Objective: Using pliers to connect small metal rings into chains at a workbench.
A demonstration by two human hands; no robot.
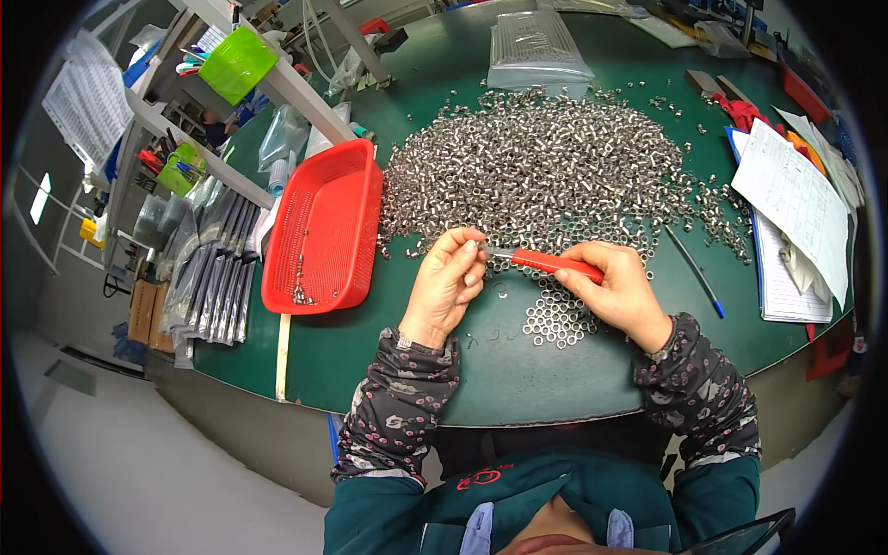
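My right hand [614, 286] is wrapped round the red handle of a utility knife [559, 264], its blade pointing left. The tip of the blade reaches the fingertips of my left hand [448, 282]. Thumb and forefinger of that hand are pinched on a small metal part, mostly hidden by the fingers. Beyond both hands spreads a big heap of short shiny metal sleeves [536, 166]. A flat patch of small metal rings [559, 317] lies on the green table [518, 379], below the knife and beside my right hand.
A red perforated basket [357, 227] at the left holds a few metal pieces. To the right lie a blue pen [696, 272] and papers on a clipboard [792, 213]. A stack of clear plastic bags or trays [538, 51] sits behind the heap. Bagged parts [217, 268] stand far left.
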